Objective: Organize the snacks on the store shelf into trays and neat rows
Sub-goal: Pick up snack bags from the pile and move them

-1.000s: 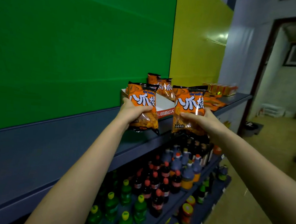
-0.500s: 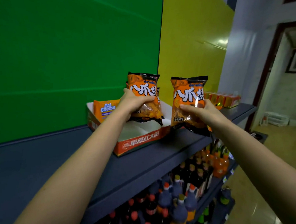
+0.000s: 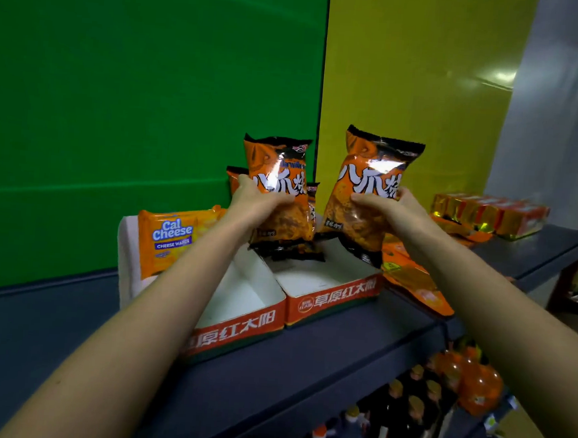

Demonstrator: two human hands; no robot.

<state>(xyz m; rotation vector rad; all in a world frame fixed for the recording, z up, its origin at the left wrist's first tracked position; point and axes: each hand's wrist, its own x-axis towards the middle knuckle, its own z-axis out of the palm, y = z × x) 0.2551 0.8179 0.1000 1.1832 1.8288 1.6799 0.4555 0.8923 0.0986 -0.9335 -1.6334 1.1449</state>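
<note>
Orange and black, the left snack bag stands tall in the left hand, which grips its middle. The right hand grips the right snack bag the same way. Each bag's black top edge points to 12 o'clock and its bottom to 6 o'clock, front facing the camera. Both hang over the right cardboard tray on the blue shelf. At 9 o'clock, a Cal Cheese wafer pack stands in the left cardboard tray.

Orange-and-black snack bags with white lettering, red-fronted white trays, green panel, yellow panel, blue-grey shelf
</note>
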